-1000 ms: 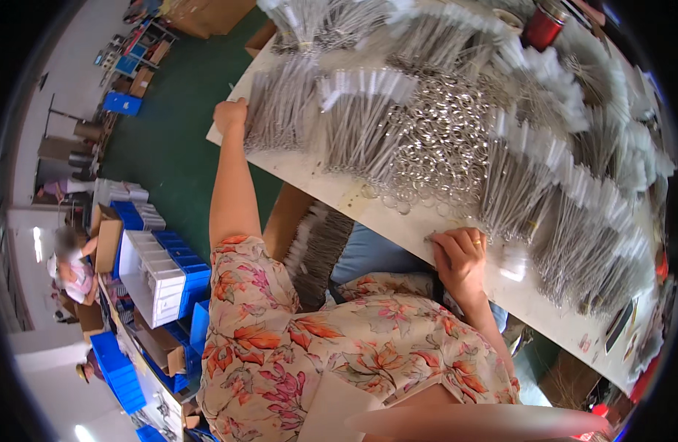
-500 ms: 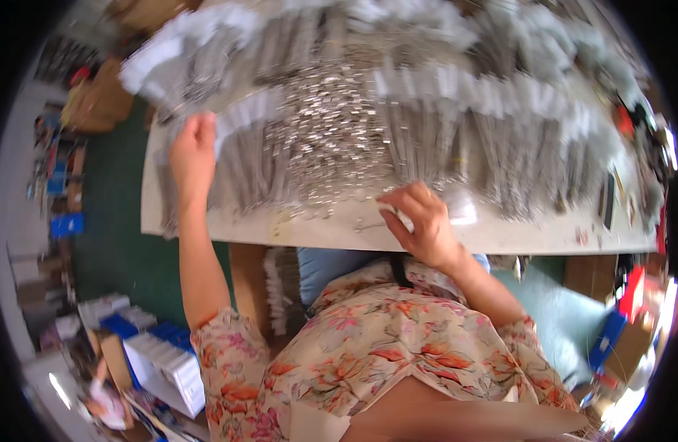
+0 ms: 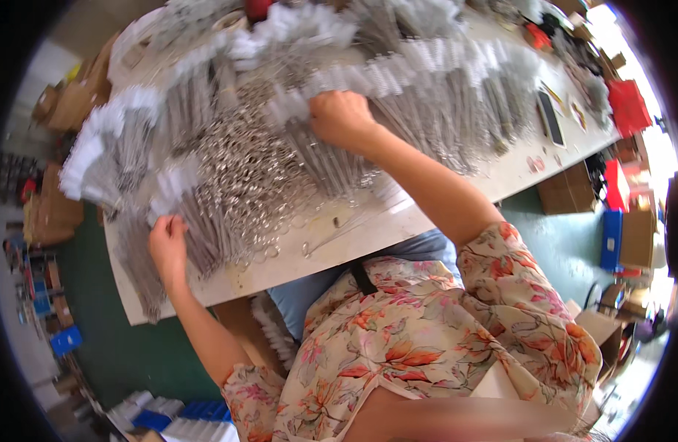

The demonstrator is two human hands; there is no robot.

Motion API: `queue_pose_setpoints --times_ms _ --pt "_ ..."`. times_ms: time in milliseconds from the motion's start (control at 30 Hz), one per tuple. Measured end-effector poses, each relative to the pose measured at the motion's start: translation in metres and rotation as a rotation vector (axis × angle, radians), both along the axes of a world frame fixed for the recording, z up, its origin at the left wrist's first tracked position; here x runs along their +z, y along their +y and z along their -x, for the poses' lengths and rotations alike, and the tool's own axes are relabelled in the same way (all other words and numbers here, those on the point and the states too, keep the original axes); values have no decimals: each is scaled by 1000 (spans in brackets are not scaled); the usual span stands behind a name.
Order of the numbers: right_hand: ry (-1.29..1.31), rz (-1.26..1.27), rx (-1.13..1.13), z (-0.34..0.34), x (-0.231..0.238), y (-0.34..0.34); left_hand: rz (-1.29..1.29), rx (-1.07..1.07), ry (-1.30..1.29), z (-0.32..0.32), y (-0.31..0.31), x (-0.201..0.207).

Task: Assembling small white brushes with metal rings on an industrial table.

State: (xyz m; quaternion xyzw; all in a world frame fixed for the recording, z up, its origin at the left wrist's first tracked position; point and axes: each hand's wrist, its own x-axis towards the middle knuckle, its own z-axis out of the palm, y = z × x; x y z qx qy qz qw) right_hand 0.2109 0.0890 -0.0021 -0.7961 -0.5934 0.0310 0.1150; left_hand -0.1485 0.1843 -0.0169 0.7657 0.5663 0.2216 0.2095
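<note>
Wire-handled brushes point(image 3: 420, 118) with white bristle heads lie in dense rows on the table. My right hand point(image 3: 343, 120) is closed over the bristle heads of a brush bunch point(image 3: 320, 158) right of the middle; what its fingers grip is hidden. At the left, my left hand point(image 3: 168, 249) has its fingers curled together beside another brush bunch point(image 3: 199, 221). Whether anything thin is between those fingers I cannot make out. A heap of shiny metal rings point(image 3: 243, 169) spreads between the hands. One loose wire piece with a looped end point(image 3: 328, 238) lies near the table's front edge.
The pale table point(image 3: 280, 274) slants across the view. A dark phone-like slab point(image 3: 550, 118) lies at its right. Cardboard boxes point(image 3: 567, 190) and a red bag point(image 3: 628, 107) stand at the right. Blue and white boxes point(image 3: 181, 416) are on the floor at the lower left.
My right hand has moved from the table's front edge up and away onto the bristle heads. My left hand is now by a nearer bunch. The whole view has turned.
</note>
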Motion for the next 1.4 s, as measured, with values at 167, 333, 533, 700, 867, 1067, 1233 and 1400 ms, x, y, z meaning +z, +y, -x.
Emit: queue_pose_setpoints --times_ms 167,333,533,700,867,1067,1233,1400 --pt "543 -490 -69 -19 28 -9 -190 36 -315 -4 4 0" --pt "849 -1141 -268 -98 85 -69 -183 185 -483 -39 -35 41" --pt "75 -489 -560 -169 41 -164 -44 212 -657 -38 -85 51" --pt "77 -344 -506 -171 18 -180 55 187 -706 -59 -98 22" --pt "79 -461 -368 -178 31 -183 38 217 -737 -68 -106 26" --pt "827 -904 -535 -294 87 -205 107 262 -860 -61 -107 35" --pt "110 -601 -954 -391 40 -243 141 233 -900 -70 -112 23" --pt "314 -347 -913 -388 24 -252 181 185 -921 -71 -113 20"
